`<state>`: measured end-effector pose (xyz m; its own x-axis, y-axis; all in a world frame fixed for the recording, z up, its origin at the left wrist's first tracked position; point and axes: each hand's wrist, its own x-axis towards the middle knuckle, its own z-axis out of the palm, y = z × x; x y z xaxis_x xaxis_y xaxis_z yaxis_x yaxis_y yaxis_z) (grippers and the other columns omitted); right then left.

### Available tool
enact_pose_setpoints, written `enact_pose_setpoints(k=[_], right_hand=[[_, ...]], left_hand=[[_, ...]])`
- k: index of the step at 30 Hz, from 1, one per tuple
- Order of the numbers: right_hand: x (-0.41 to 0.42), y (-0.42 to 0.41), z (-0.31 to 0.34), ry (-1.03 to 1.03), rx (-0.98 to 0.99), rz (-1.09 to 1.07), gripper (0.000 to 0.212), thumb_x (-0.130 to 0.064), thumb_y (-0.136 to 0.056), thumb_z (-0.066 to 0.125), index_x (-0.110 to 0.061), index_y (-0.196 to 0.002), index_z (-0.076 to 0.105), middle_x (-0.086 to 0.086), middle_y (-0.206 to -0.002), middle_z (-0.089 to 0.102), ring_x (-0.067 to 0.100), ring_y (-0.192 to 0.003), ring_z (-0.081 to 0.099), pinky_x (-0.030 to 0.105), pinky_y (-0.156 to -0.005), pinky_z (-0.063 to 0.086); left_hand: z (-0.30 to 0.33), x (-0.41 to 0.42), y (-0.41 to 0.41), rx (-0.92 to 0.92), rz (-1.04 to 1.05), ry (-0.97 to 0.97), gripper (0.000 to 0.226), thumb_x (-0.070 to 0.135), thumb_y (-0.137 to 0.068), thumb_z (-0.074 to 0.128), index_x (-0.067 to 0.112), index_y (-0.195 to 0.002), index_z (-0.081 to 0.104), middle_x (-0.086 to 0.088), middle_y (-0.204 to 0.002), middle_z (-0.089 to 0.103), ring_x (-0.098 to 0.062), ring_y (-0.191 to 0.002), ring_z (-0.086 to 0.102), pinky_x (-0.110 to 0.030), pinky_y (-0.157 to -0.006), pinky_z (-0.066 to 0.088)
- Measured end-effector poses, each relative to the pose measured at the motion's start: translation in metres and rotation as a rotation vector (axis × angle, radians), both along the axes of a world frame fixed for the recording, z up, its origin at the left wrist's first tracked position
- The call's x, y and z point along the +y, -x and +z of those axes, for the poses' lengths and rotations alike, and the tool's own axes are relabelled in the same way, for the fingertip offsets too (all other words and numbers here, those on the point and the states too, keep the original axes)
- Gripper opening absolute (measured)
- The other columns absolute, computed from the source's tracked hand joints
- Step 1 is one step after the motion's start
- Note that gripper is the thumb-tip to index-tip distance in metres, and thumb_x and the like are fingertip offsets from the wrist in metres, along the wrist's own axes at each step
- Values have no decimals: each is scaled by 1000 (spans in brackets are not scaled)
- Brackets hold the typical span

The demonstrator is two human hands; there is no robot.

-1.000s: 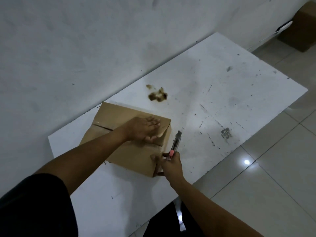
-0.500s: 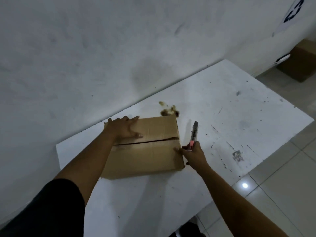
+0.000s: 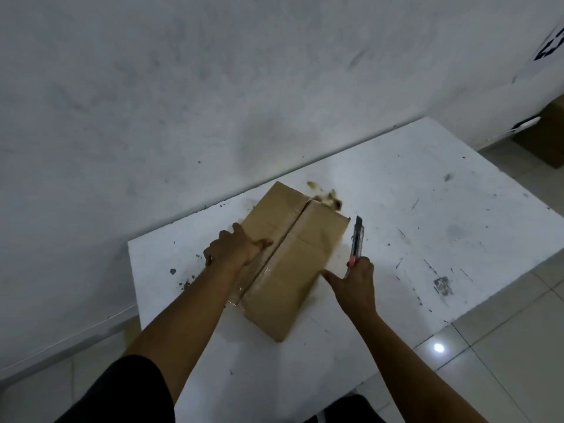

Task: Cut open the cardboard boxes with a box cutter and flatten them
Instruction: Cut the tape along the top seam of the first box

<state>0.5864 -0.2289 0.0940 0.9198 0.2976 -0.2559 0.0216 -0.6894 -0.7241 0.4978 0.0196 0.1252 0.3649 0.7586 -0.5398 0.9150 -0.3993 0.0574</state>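
Note:
A brown cardboard box (image 3: 300, 254) lies on the white table (image 3: 427, 209), its taped centre seam running from the near left to the far right. My left hand (image 3: 235, 248) rests flat on the box's left top flap, fingers apart. My right hand (image 3: 354, 282) is at the box's right side, thumb stretched toward the box wall. It grips a box cutter (image 3: 356, 239) with a red end, which points up and away from me beside the box.
A brown stain (image 3: 328, 198) marks the table just beyond the box. The table's far edge meets a grey-white wall. Another cardboard box (image 3: 546, 138) stands on the tiled floor at the far right. Tiled floor lies past the table's right edge.
The box has turned so its seam now runs away from me instead of across. My left hand shifted to the near-left flap; my right hand still holds the cutter beside the box.

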Motion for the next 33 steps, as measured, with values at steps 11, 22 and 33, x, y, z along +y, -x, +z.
enact_pose_setpoints(k=[11, 22, 33], right_hand=[[6, 0, 3, 23, 207, 237, 63, -40, -76, 81, -25, -115, 34, -5, -107, 51, 21, -91, 56, 37, -73, 48], [-4, -42, 13, -85, 111, 292, 55, -17, -75, 81, -23, -108, 38, -1, -99, 50, 21, -91, 59, 37, -69, 55], [-55, -29, -10, -78, -68, 440, 89, -26, -57, 97, 2, -118, 38, 13, -125, 34, 26, -94, 51, 36, -74, 52]], left_hand=[[-8, -50, 38, -237, 332, 117, 94, 77, -83, 51, 12, -144, 22, -17, -140, 52, -39, -122, 54, -45, -93, 44], [-14, -141, 54, -307, 112, 55, 96, 62, -74, 73, 36, -148, 17, -16, -152, 27, -38, -131, 39, -46, -96, 50], [-4, -155, 30, -288, -591, -141, 68, 65, -74, 62, 32, -133, 56, 0, -143, 44, -25, -136, 35, -42, -104, 30]])
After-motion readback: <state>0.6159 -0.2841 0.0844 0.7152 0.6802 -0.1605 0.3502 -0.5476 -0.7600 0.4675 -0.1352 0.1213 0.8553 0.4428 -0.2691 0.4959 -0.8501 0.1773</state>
